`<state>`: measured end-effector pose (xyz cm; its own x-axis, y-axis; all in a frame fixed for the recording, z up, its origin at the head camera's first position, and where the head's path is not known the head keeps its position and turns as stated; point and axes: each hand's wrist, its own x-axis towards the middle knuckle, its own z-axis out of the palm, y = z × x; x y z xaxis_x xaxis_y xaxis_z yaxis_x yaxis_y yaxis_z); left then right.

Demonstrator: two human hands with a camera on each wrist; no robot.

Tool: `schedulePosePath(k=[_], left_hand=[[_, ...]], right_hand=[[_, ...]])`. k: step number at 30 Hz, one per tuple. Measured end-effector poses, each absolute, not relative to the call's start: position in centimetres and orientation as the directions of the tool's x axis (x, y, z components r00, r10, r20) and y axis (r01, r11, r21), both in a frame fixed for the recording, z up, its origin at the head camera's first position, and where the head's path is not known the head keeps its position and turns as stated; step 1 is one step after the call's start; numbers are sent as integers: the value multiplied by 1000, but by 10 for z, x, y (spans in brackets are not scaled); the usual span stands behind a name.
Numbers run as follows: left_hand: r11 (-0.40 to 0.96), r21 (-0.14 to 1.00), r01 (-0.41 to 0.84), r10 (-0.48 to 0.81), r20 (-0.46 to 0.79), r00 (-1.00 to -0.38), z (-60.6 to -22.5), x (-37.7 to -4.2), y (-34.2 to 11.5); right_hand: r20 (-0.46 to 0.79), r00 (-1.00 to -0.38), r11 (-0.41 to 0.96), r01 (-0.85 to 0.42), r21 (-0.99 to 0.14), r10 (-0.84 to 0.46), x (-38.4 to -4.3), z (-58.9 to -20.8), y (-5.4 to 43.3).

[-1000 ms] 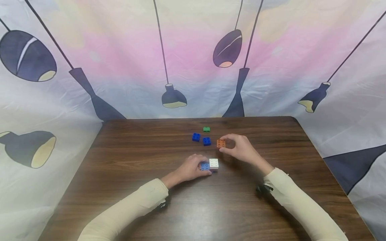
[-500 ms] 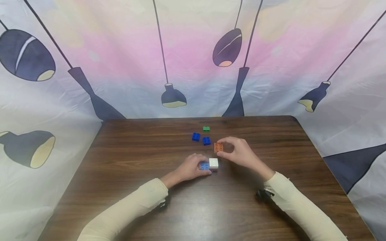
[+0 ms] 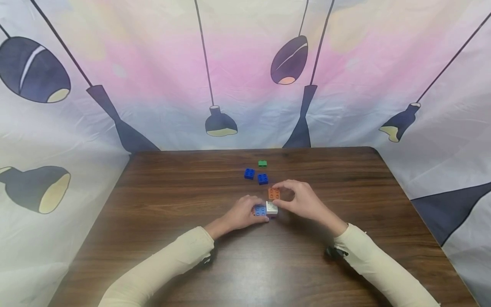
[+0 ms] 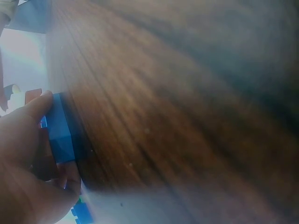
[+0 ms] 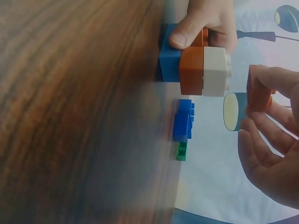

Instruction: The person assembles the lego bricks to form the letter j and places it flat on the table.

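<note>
My left hand (image 3: 242, 212) grips a small stack of toy bricks on the table from its left side. In the right wrist view the stack has a blue brick (image 5: 169, 58) at the bottom, an orange brick (image 5: 191, 70) above it and a white brick (image 5: 216, 71) on top. The left thumb presses the blue one. From the head a lighter blue brick (image 3: 260, 211) shows beside the white top. My right hand (image 3: 306, 203) pinches another orange brick (image 3: 274, 193) between thumb and fingers, raised just beyond the white brick and apart from the stack in the right wrist view.
Two dark blue bricks (image 3: 249, 173) and a smaller green brick (image 3: 262, 163) lie on the wooden table (image 3: 172, 187) behind the stack. A cloth backdrop (image 3: 245, 76) printed with lamps hangs behind the table's far edge.
My right hand has carried the orange brick toward the body and slightly left, closer to the stack. The left hand and its stack have stayed in place.
</note>
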<state>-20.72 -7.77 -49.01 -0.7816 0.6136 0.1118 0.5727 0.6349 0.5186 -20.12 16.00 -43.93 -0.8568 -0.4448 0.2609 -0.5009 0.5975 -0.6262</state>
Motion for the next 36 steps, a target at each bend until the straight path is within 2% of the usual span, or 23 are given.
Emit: schedulePosePath(k=[36], left_hand=[[631,529,568,615,106,-782,-490,-206,-78]], right_hand=[[208,-855,592,-485,-643,-475,-190,-455,158]])
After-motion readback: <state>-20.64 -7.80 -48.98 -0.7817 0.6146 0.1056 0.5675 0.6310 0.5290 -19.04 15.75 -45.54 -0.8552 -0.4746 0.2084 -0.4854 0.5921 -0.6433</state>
